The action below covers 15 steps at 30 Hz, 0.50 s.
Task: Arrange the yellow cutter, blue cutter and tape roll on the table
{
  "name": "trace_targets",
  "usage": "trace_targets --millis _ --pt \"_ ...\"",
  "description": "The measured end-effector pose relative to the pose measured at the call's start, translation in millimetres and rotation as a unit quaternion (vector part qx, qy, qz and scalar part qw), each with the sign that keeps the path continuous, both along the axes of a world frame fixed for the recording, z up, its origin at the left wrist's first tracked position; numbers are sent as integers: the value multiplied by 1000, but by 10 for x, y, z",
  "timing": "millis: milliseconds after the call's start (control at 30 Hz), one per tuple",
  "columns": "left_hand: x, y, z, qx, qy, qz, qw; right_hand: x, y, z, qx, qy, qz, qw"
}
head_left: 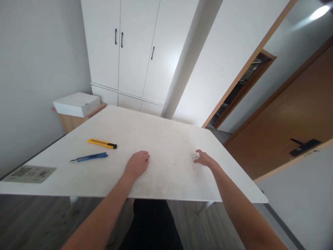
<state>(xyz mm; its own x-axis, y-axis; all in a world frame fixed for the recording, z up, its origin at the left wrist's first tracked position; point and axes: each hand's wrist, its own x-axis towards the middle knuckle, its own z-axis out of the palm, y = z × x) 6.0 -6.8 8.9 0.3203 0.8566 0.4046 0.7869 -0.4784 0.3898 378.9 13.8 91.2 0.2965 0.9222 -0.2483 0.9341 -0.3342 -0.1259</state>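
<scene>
My left hand (138, 162) rests on the white table (166, 132) with its fingers curled in; nothing shows in them. To its left lie two utility knives. The yellow knife (100, 142) has a black end, and the blue knife (91, 157) shows a metal tip. Farther right, the fingers and thumb of my right hand (205, 159) close around a small whitish, partly see-through round thing (195, 156). It is at or just above the tabletop; its exact kind is too small to make out.
A grey printed sheet (30, 174) lies at the table's left front corner. Past the far left edge, a white box (77, 103) sits on a wooden stand. White cabinets (132, 52) rise behind the table. On the right is a brown door (291, 114) with a black handle.
</scene>
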Motion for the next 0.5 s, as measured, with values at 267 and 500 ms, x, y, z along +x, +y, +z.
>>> trace_targets --millis 267,500 --pt "10 -15 29 -3 -16 -5 1000 -405 179 34 -21 30 92 995" --pt "17 -27 -15 -24 -8 24 999 -2193 59 420 57 131 334 932"
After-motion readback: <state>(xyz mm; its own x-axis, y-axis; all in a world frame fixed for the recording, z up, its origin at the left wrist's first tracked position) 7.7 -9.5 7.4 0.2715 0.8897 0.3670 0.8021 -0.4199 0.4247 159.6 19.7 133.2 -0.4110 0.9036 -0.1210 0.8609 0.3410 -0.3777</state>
